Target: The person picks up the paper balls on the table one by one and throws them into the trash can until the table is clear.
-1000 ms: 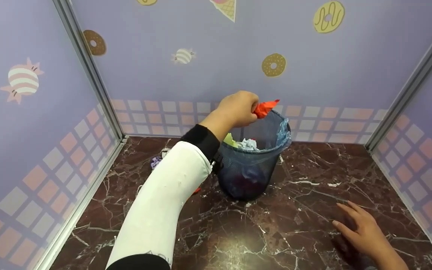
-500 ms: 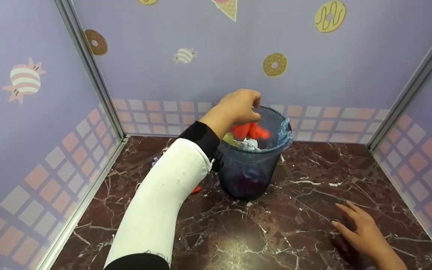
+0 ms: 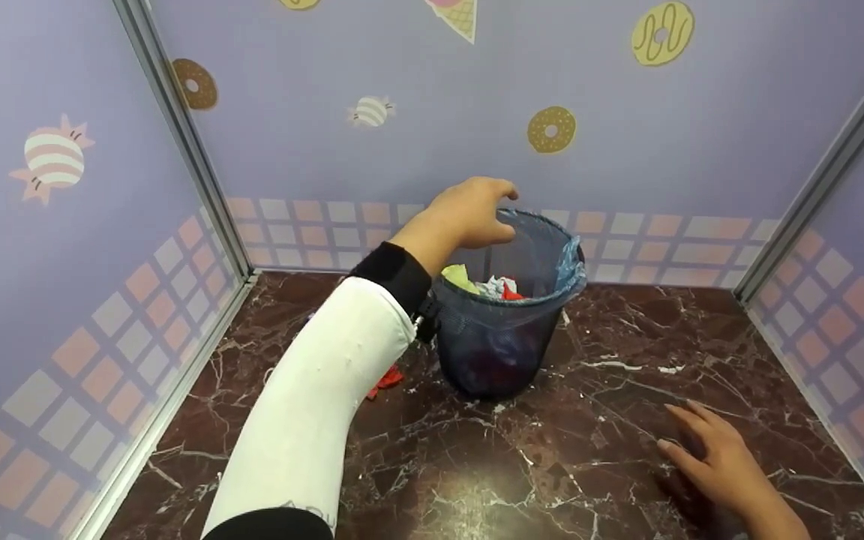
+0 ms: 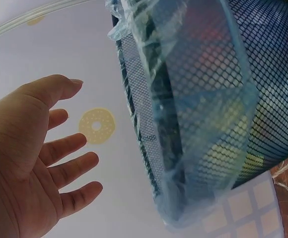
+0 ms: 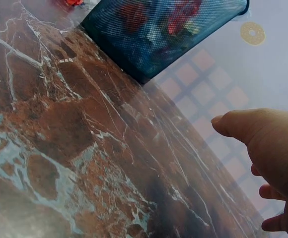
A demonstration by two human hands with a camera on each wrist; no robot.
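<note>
left hand point(image 3: 472, 213) over mesh bin point(image 3: 503, 330), fingers spread, holding nothing; right hand point(image 3: 717, 465) flat on marble floor point(image 3: 597, 420), also holding nothing

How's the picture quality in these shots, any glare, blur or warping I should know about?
Head view: sharp and evenly lit, with a bright glare patch on the marble floor and wide-angle bending of the wall posts. Left wrist view: the left hand is very close and soft, the bin mesh crisper. Right wrist view: hazy throughout, tilted, the right hand blurred at the edge.
</note>
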